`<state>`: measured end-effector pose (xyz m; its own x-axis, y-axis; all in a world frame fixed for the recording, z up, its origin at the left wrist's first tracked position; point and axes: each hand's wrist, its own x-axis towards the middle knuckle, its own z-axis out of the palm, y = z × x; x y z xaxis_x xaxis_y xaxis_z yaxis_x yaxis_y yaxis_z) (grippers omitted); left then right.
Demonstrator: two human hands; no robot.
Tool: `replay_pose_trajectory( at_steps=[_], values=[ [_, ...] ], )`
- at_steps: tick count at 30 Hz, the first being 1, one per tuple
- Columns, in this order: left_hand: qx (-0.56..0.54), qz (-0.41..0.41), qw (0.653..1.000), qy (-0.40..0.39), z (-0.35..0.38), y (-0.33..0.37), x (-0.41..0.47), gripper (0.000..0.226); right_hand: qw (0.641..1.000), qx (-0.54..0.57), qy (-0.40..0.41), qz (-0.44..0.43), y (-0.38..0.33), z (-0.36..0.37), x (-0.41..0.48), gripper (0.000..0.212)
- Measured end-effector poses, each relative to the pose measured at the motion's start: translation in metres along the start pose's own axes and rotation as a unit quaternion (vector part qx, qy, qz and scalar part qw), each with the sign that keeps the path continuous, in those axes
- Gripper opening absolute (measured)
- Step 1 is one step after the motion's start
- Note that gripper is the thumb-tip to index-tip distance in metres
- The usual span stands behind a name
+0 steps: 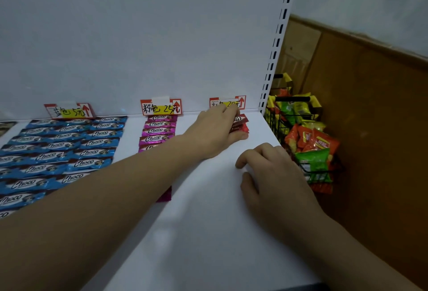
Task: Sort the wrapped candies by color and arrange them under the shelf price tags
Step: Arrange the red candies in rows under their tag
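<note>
My left hand [216, 129] reaches across the white shelf [208, 221] and grips a small stack of red wrapped candies [240, 124] right under the red price tag [228, 102] at the back right. My right hand [271, 170] rests on the shelf with loosely curled fingers and holds nothing. Pink candies [157, 132] lie in a column under the pink price tag [161, 107]; my left forearm hides the column's lower part. Several rows of blue candies [58, 151] lie under the blue price tag [69, 110] on the left.
The shelf's white back panel and a slotted upright [278, 43] close the right end. Beyond it stands a black wire basket [278, 124] filled with orange, green and yellow snack bags. A brown wooden wall panel lies to the right.
</note>
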<state>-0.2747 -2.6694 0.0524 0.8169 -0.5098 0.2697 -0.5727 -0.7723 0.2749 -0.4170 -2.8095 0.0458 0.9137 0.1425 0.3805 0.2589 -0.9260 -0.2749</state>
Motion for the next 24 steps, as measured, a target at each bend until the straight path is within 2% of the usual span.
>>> replay_pose_trajectory(
  at_steps=[3,8,11,14,17,19,20,24],
  values=[
    [0.011,0.006,1.0,0.009,-0.002,0.007,-0.003,0.056,1.0,0.008,0.001,-0.002,0.0,-0.001,-0.002,0.021],
    [0.136,0.03,0.99,0.029,-0.005,0.019,-0.004,0.049,1.0,0.018,0.005,-0.006,0.004,0.001,-0.004,0.017],
    [0.173,0.032,0.984,0.023,-0.004,0.02,-0.003,0.049,1.0,0.022,0.012,-0.012,0.005,0.002,-0.004,0.017],
    [0.096,0.013,0.995,0.037,-0.008,0.017,-0.004,0.042,1.0,0.022,0.007,-0.01,0.003,0.001,-0.004,0.019],
    [-0.102,-0.06,0.984,0.13,-0.024,0.012,-0.004,0.037,1.0,0.029,0.004,-0.003,0.001,0.0,-0.004,0.019],
    [-0.255,-0.148,0.938,0.183,-0.045,0.007,-0.002,0.033,0.999,0.035,0.003,0.004,0.001,-0.002,-0.004,0.02],
    [-0.334,-0.191,0.902,0.196,-0.058,0.005,-0.003,0.031,0.999,0.037,0.002,0.006,0.001,-0.003,-0.003,0.021],
    [-0.618,-0.293,0.706,0.185,-0.101,-0.003,-0.031,0.028,0.999,0.03,-0.02,0.01,0.001,-0.005,0.0,0.018]
  ],
)
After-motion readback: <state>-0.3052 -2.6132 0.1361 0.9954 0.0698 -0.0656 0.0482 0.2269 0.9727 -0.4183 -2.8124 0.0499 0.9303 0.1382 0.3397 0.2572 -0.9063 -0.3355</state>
